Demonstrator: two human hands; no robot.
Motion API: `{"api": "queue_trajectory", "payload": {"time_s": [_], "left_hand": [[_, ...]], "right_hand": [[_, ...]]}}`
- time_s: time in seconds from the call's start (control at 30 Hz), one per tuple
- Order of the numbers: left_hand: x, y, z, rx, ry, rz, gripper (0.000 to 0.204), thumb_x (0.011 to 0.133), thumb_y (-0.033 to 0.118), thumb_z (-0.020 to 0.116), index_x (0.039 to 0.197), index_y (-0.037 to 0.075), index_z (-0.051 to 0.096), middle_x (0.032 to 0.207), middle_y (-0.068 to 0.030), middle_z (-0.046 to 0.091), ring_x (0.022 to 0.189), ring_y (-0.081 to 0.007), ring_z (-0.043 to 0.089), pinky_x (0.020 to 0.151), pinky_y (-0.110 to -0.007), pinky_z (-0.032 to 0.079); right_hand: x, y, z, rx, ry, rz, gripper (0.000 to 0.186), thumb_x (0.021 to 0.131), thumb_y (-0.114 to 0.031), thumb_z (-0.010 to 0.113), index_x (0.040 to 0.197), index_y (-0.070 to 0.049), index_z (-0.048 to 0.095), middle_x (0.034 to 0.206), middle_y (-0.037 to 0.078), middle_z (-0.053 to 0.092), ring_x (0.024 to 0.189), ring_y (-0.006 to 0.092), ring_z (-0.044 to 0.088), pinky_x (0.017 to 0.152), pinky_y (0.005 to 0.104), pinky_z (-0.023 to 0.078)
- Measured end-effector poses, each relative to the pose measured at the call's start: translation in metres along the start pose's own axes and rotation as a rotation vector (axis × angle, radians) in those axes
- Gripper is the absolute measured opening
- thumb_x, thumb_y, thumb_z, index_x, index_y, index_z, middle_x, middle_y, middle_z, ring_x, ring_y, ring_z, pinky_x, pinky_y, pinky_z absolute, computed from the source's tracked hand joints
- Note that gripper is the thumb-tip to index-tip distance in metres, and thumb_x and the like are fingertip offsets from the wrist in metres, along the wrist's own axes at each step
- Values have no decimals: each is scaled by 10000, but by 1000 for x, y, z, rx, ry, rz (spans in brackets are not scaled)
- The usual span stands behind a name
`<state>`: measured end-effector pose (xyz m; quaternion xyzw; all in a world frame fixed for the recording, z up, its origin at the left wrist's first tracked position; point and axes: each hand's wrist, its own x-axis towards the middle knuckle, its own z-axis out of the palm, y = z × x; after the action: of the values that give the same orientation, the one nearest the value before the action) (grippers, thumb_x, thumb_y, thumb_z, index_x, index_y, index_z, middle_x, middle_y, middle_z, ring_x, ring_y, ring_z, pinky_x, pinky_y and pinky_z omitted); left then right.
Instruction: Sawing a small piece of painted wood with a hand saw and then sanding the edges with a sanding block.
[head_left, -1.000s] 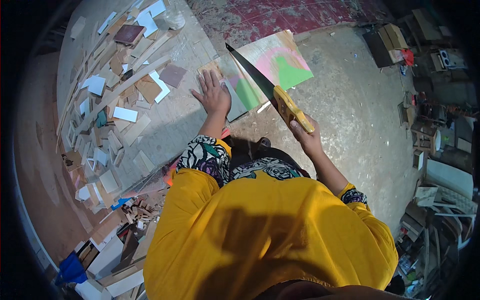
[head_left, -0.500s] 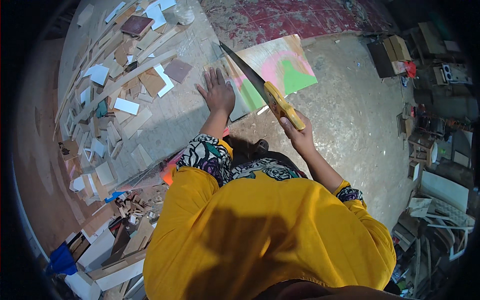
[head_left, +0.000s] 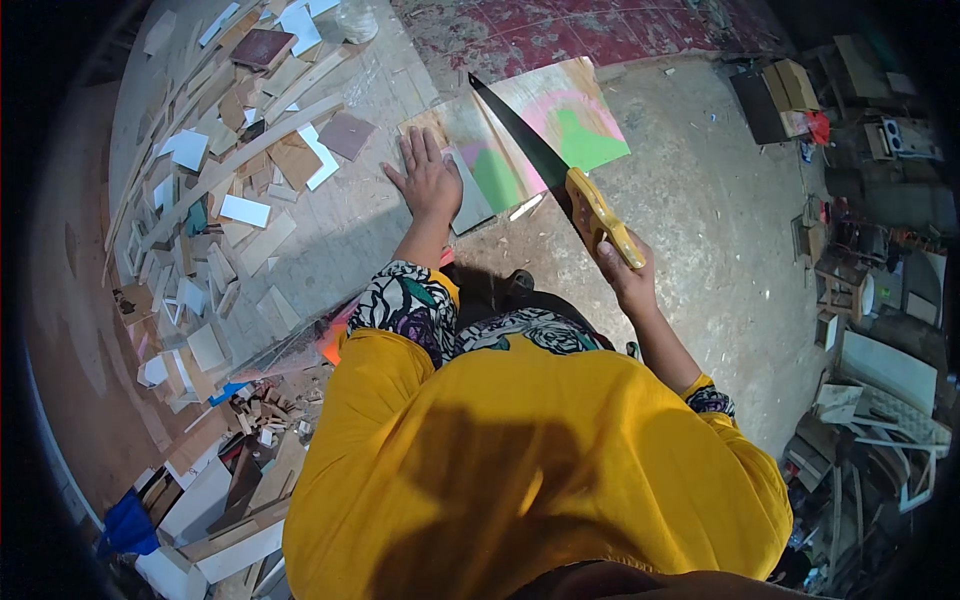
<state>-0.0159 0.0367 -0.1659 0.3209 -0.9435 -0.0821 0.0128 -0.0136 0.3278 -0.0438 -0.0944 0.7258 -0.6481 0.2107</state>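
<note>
One saw crosses a painted board jutting past the table edge.

Black fisheye corners; broad shadow across the yellow shirt.

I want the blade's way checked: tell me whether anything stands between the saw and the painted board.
Nothing visible stands between the saw in the right hand and the painted board; the blade crosses it in view, though contact is unclear. The left hand lies flat at the board's left end, left of the blade.
</note>
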Motion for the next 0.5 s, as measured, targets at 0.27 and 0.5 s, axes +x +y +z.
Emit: {"api": "queue_trajectory", "payload": {"time_s": [0.27,0.5], "left_hand": [[0,0,5,10,8,10,587,914,297,408,1441,119,221,1528,-41,137,1410,-237,98,1096,-576,30],[0,-3,6,42,9,18,580,920,303,382,1444,116,222,1528,-55,142,1411,-255,102,1084,-600,23]], "right_hand": [[1,1,5,-156,76,1,212,859,-190,632,939,3,595,691,0,506,627,94,460,567,247,384],[62,31,-37,-600,531,-335,202,832,-205,653,812,-17,580,630,146,548,550,252,532,547,353,431]]}}
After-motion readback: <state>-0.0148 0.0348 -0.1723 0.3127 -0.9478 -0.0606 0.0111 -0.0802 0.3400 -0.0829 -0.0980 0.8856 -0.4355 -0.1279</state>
